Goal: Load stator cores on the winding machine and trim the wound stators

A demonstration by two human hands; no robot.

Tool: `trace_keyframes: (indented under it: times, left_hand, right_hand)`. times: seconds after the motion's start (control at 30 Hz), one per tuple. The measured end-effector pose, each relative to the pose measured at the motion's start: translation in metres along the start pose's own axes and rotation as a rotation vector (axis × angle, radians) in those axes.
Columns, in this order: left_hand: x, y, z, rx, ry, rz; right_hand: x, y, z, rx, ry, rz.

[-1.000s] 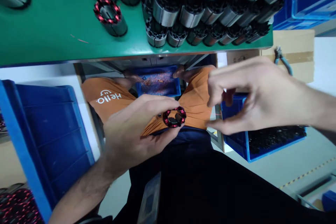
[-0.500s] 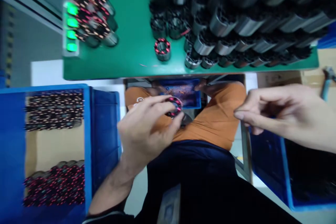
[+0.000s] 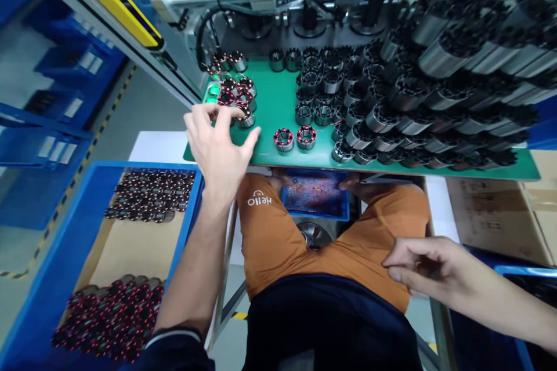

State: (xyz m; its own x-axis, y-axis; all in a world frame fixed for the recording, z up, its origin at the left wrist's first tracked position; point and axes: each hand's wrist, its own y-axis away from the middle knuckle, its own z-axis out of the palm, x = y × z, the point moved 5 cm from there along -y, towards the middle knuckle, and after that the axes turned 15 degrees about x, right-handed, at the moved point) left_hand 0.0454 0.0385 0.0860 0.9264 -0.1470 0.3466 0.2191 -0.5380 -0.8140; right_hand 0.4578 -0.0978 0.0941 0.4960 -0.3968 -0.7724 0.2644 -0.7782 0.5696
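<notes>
Left hand (image 3: 221,148) was spread, thumb wide, gripping nothing, over copper-wired ring (image 3: 247,120) — touch unclear. Right hand (image 3: 435,272) curled above thigh (image 3: 391,214) — couldn't tell if holding anything. Ring stood upright just past left fingers, well away from right hand, on green bench (image 3: 272,93).

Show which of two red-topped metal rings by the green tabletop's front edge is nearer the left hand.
The left red-topped ring, between the left hand and the right red-topped ring, which stands nearer the dark metal cylinders.
</notes>
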Motion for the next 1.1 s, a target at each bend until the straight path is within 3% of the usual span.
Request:
trace_keyframes:
  times: [0.1, 0.2, 0.27, 0.33, 0.4, 0.5, 0.63, 0.73, 0.9, 1.0, 1.1]
  left_hand:
    - [-0.029, -0.014, 0.011, -0.064, -0.061, -0.009]
    - [-0.019, -0.021, 0.000, -0.061, 0.020, -0.002]
    - [0.017, -0.019, -0.023, -0.091, 0.149, 0.016]
    - [0.065, -0.013, -0.059, -0.055, 0.404, -0.034]
    - [0.110, -0.003, -0.085, -0.158, 0.587, -0.104]
    - [0.147, 0.011, -0.107, -0.234, 0.711, -0.166]
    - [0.149, 0.035, -0.099, -0.338, 0.774, -0.237]
    - [0.147, 0.045, -0.091, -0.374, 0.798, -0.263]
    - [0.161, 0.049, -0.081, -0.522, 0.784, -0.399]
    - [0.168, 0.048, -0.080, -0.572, 0.801, -0.410]
    - [0.161, 0.044, -0.082, -0.588, 0.789, -0.371]
  right_hand:
    - [-0.004, -0.001, 0.004, -0.022, 0.013, -0.017]
    - [-0.017, -0.005, 0.012, -0.055, 0.068, -0.135]
    - [-0.033, -0.008, 0.015, -0.012, 0.059, -0.237]
    - [-0.055, -0.012, 0.014, 0.120, -0.041, -0.333]
    - [-0.079, -0.015, 0.012, 0.265, -0.203, -0.416]
    - [-0.104, -0.022, 0.017, 0.265, -0.427, -0.496]
    - [-0.102, -0.033, 0.031, 0.023, -0.562, -0.385]
    - [-0.091, -0.036, 0.033, -0.082, -0.652, -0.300]
    - [-0.080, -0.038, 0.029, -0.081, -0.805, -0.173]
    - [-0.080, -0.037, 0.029, -0.086, -0.831, -0.147]
    - [-0.081, -0.035, 0.028, -0.070, -0.832, -0.190]
